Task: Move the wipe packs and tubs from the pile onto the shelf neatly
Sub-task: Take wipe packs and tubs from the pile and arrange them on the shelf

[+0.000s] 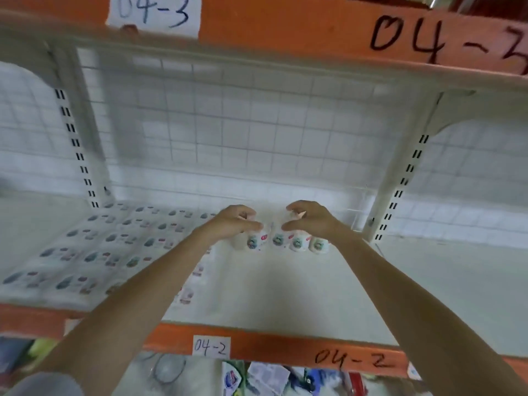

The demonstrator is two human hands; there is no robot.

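Observation:
Both arms reach deep into the white shelf (285, 287) labelled 04-2. A short row of white wipe tubs (297, 242) with green and red labels stands near the back. My left hand (237, 221) curls its fingers over the tops of the left tubs (253, 241). My right hand (310, 217) curls over the tops of the right tubs, thumb toward the left hand. Flat wipe packs (94, 252) with the same label lie in tidy rows across the left part of the shelf. The image is motion-blurred.
A wire grid back panel (243, 130) closes the rear of the shelf, with slotted uprights (77, 147) on both sides. The upper shelf 04-3 (314, 30) overhangs. Below the orange front rail (285, 350), mixed packs (265, 378) lie on the lower level.

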